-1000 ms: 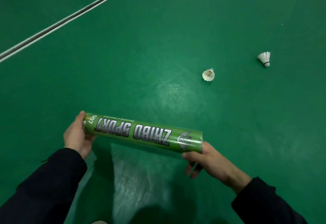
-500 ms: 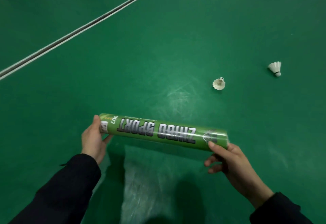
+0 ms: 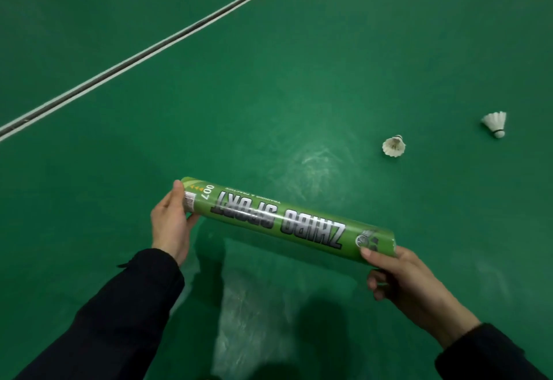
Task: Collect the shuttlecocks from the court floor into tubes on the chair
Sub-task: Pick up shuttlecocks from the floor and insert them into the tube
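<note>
A person holds a green shuttlecock tube (image 3: 287,221) level above the court floor (image 3: 269,95), the left hand (image 3: 171,224) cupped around one end, the right hand (image 3: 410,284) gripping the other. Two white shuttlecocks (image 3: 393,146) (image 3: 495,122) lie near the floor's right edge, beyond the tube.
</note>
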